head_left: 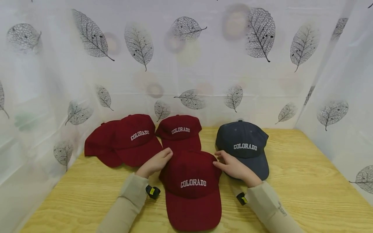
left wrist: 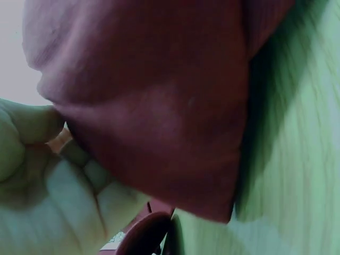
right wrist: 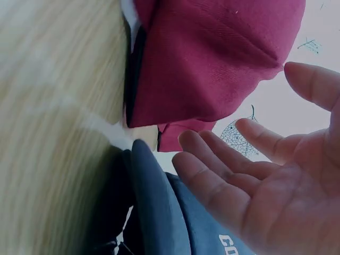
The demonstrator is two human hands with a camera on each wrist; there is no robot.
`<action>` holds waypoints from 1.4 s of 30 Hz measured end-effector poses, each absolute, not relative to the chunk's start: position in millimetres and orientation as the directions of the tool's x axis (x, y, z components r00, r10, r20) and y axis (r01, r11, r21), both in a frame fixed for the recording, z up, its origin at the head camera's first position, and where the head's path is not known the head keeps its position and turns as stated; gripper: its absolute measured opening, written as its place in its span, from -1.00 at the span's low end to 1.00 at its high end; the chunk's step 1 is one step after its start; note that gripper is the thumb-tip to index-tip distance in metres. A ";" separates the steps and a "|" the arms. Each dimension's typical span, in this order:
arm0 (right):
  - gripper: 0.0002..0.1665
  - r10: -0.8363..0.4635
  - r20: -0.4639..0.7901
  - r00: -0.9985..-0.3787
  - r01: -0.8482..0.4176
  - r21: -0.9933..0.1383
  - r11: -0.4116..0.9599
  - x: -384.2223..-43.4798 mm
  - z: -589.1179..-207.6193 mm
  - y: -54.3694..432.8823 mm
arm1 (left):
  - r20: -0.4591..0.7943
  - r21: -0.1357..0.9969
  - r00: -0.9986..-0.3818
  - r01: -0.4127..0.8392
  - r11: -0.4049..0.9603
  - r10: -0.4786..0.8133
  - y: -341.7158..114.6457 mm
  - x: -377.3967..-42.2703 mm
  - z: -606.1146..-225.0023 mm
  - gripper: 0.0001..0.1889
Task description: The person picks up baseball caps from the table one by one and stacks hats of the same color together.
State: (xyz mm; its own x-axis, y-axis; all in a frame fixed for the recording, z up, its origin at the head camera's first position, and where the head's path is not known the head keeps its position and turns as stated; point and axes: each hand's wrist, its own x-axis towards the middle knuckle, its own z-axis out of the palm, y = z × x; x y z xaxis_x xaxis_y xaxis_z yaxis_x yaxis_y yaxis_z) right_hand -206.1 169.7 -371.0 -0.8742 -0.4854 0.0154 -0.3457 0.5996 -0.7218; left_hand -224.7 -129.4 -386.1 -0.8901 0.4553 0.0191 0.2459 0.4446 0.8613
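A dark red baseball cap (head_left: 193, 168) with white COLORADO lettering rests on the table, brim facing me. My left hand (head_left: 157, 161) pinches its left rear edge; in the left wrist view the thumb (left wrist: 40, 122) meets the red fabric (left wrist: 159, 117) and the fingers go behind it. On the cap's other side is my right hand (head_left: 234, 164), its fingers spread and loosely bent. The right wrist view shows the palm (right wrist: 297, 196) facing the cap's side (right wrist: 207, 69), with nothing gripped. Just beyond that hand sits a navy COLORADO cap (head_left: 242, 137).
Behind my left hand, two red caps overlap, the front one (head_left: 135, 136) covering part of the other (head_left: 100, 144). Another red cap (head_left: 180, 129) stands at the back middle. A leaf-patterned curtain (head_left: 209, 74) surrounds the wooden table (head_left: 306, 181) at the back and sides.
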 end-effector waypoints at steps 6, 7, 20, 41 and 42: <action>-0.49 -0.475 0.040 -0.879 -0.365 -0.697 0.617 -198.4 -369.0 174.8 | 0.075 0.800 -0.925 0.279 0.531 0.372 -135.9 -232.0 -390.4 -0.84; -0.50 -0.476 0.043 -0.879 -0.368 -0.697 0.616 -197.1 -368.4 174.9 | 0.090 0.782 -0.928 0.291 0.551 0.363 -137.2 -232.8 -390.8 -0.85; -0.52 -0.481 0.072 -0.874 -0.398 -0.674 0.622 -186.7 -360.1 171.4 | 0.180 0.342 -0.869 0.494 0.799 0.461 -125.3 -255.4 -384.2 -0.84; -0.71 -0.517 0.121 -0.848 -0.471 -0.621 0.627 -184.4 -361.2 169.2 | 0.228 -0.102 -0.811 0.531 0.841 0.539 -100.2 -259.3 -390.1 -0.69; -0.72 -0.518 0.125 -0.846 -0.474 -0.620 0.626 -184.3 -361.0 169.4 | 0.246 -0.084 -0.816 0.520 0.850 0.523 -100.4 -260.7 -387.7 -0.69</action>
State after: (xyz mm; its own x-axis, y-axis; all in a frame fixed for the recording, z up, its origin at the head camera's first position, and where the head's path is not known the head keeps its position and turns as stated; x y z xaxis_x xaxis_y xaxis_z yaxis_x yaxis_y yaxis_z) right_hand -184.3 169.4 -361.0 -0.8464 -0.5176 0.1252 -0.4742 0.6255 -0.6196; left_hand -260.7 -100.4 -387.7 -0.8162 0.5229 0.2457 0.5196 0.8503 -0.0837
